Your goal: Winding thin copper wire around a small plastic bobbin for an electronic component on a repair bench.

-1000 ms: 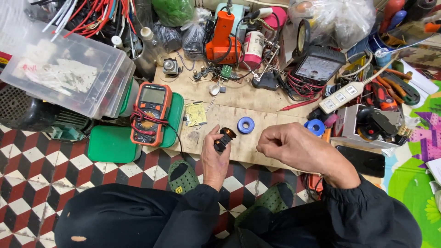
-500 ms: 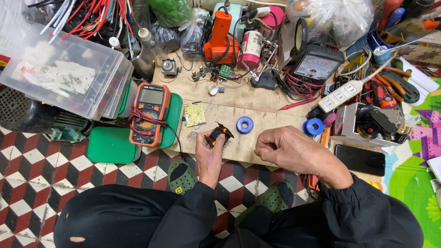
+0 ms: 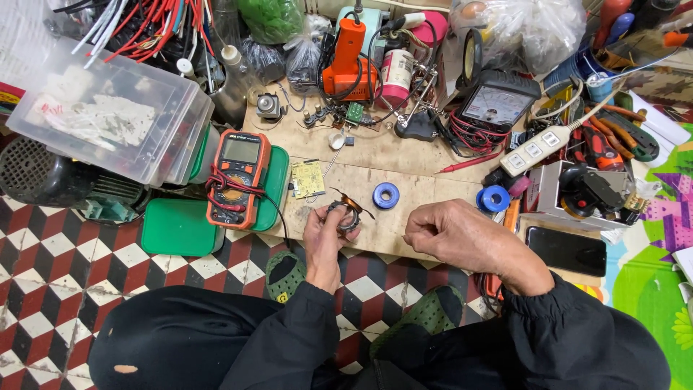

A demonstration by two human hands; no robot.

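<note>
Head view: the left hand (image 3: 323, 242) pinches a small copper-wound toroid coil (image 3: 346, 214) above the bench (image 3: 404, 191) edge, while the right hand (image 3: 455, 235), clenched as if pulling fine wire I cannot make out, sits at three o'clock. Winding well probably needs steady tension. Since earlier, the coil sits slightly higher; the blue tape roll (image 3: 385, 195) at one o'clock and the orange multimeter (image 3: 238, 177) at ten o'clock are unmoved.

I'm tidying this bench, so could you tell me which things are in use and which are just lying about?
In use:
left hand
small wire-wound coil
right hand

Lying about:
orange multimeter
blue tape roll
small circuit board
analog meter
white power strip
black phone
</note>
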